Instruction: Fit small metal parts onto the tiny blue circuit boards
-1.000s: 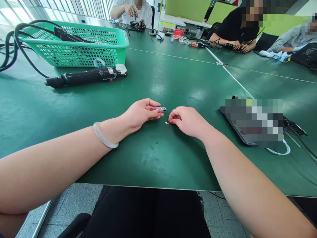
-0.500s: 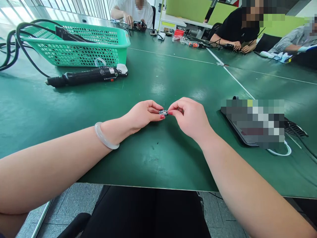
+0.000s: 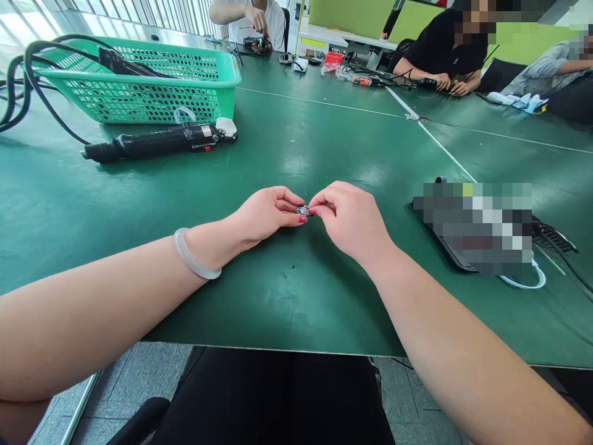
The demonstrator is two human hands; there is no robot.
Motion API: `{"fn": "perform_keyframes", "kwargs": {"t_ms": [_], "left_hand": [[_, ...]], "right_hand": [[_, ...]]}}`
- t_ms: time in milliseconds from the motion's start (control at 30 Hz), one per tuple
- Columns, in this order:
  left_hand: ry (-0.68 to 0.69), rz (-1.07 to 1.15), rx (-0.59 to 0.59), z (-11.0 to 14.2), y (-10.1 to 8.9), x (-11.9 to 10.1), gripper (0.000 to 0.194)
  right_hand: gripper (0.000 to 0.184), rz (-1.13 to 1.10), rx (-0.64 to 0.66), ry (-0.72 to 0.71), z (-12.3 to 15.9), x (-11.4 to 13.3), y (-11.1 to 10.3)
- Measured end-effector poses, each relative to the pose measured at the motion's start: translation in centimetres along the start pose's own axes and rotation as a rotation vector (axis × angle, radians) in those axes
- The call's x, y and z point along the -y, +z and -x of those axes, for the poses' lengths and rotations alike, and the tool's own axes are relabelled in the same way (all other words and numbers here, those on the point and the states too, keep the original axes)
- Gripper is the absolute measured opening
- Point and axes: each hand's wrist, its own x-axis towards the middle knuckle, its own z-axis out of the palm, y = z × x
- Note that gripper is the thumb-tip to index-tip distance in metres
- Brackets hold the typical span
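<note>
Patterned piece (image 3: 303, 211) sat over the desk (image 3: 278, 309), pinched between thumb and fingers of the left hand (image 3: 259, 217), apparently leaving one end exposed to the right hand (image 3: 354, 219), whose fingertips met there (whether gripping anything, I could not tell).

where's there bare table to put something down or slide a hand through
Bare table shows between both hands (left, right) and the near edge, bar a dark speck; between the left hand and black tool; and beyond the right hand, towards the white seam. It's crowded around the green basket and pixelated item.
</note>
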Motion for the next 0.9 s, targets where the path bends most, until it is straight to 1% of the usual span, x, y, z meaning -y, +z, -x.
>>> {"fn": "perform_keyframes", "kwargs": {"t_ms": [133,267,400,500,600,667,800,900], "left_hand": [[0.003,0.012,0.002,0.0,0.0,0.0,0.023],[-0.006,0.008,-0.012,0.2,0.1,-0.1,0.022],[-0.003,0.017,-0.01,0.1,0.1,-0.1,0.023],[-0.003,0.028,-0.001,0.1,0.0,0.0,0.023],[-0.007,0.034,0.013,0.1,-0.1,0.0,0.023],[-0.008,0.038,0.013,0.1,-0.1,-0.2,0.029],[-0.036,0.023,-0.021,0.3,0.0,-0.5,0.045],[-0.044,0.002,-0.035,0.4,0.0,-0.6,0.052]], "right_hand": [[0.017,-0.019,-0.029,-0.001,0.0,0.0,-0.1],[0.015,-0.125,-0.061,0.048,0.1,-0.6,-0.4],[0.025,-0.198,0.053,0.131,0.1,-1.2,-0.5],[0.022,-0.175,0.093,0.128,0.0,-1.4,-0.2],[0.015,-0.155,0.066,0.079,-0.1,-1.3,0.1],[0.014,-0.147,0.025,0.068,-0.1,-1.4,0.2],[0.014,-0.139,-0.048,0.101,-0.4,-1.8,0.3],[0.014,-0.136,-0.073,0.119,-0.6,-2.3,0.5]]}}
